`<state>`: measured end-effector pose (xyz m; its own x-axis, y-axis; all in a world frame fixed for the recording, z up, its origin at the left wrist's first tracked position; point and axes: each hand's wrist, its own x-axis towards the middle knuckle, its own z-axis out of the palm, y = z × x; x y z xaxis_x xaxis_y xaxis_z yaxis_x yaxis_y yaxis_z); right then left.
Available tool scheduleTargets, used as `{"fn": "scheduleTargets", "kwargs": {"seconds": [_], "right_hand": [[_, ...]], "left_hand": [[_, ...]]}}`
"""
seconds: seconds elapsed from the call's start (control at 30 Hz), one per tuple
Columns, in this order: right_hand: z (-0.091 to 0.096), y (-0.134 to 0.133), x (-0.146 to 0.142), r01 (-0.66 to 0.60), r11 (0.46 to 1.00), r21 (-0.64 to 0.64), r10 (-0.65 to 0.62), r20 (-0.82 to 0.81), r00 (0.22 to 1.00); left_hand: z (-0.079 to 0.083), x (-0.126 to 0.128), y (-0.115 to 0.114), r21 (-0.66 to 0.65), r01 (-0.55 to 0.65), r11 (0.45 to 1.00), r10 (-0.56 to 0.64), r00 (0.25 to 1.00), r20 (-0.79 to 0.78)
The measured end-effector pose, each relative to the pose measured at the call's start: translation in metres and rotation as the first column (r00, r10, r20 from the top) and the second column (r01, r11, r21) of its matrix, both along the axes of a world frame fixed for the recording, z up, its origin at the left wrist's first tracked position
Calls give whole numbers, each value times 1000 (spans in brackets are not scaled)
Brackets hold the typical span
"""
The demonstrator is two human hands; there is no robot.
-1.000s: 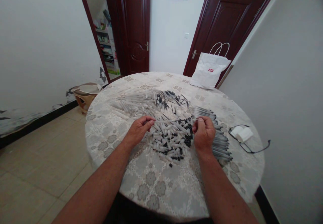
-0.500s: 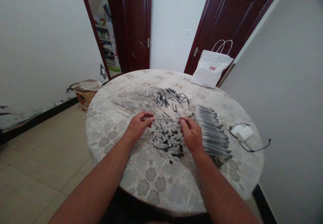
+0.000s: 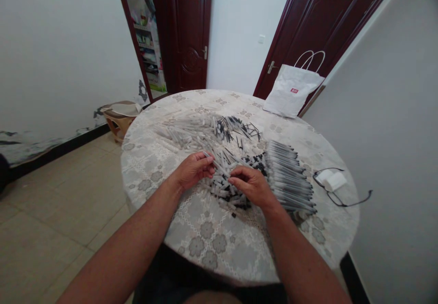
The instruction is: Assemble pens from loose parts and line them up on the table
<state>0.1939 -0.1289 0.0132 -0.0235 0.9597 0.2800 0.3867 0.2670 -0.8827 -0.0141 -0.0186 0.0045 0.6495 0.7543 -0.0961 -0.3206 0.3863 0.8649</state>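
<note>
Both my hands meet over a heap of small pen caps and short pieces (image 3: 224, 187) in the middle of a round table (image 3: 219, 240). My left hand (image 3: 194, 169) pinches a clear pen barrel (image 3: 219, 166) at its near end. My right hand (image 3: 251, 184) rests fingers-down on the heap, its fingertips pinched at the barrel's other end. A neat row of assembled pens (image 3: 287, 178) lies just right of my right hand. Loose clear barrels (image 3: 181, 135) and thin black refills (image 3: 236, 128) lie farther back.
A white paper bag (image 3: 292, 95) stands at the table's far right edge. Glasses on a white case (image 3: 333, 183) lie at the right rim. A low stool (image 3: 119, 119) stands on the tiled floor to the left. Dark red doors are behind.
My right hand has moved left from the row of pens to the heap, closing toward my left hand. The barrel held level between them now tilts down to the heap.
</note>
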Motion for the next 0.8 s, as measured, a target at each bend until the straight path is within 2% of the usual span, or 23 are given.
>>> {"fn": "scheduleTargets", "kwargs": {"seconds": [0.1, 0.2, 0.3, 0.4, 0.57, 0.8], "right_hand": [[2, 0, 5, 20, 1000, -3, -20, 17, 1000], [2, 4, 18, 139, 987, 74, -153, 230, 961], [1, 6, 32, 188, 976, 109, -216, 553, 805], [0, 5, 36, 223, 975, 9, -153, 753, 640], [0, 3, 21, 242, 968, -69, -61, 868, 493], [-8, 8, 0, 367, 930, -28, -124, 915, 384]], "left_hand": [[-1, 2, 1, -56, -24, 998, 26, 999, 47], [-3, 2, 7, -130, -129, 983, 141, 986, 88], [-5, 1, 14, -175, -250, 952, 271, 956, 114], [-6, 1, 17, -189, -302, 934, 327, 939, 112], [-3, 2, 13, -175, -307, 936, 324, 942, 83], [-3, 3, 12, -138, -302, 943, 314, 946, 77]]}}
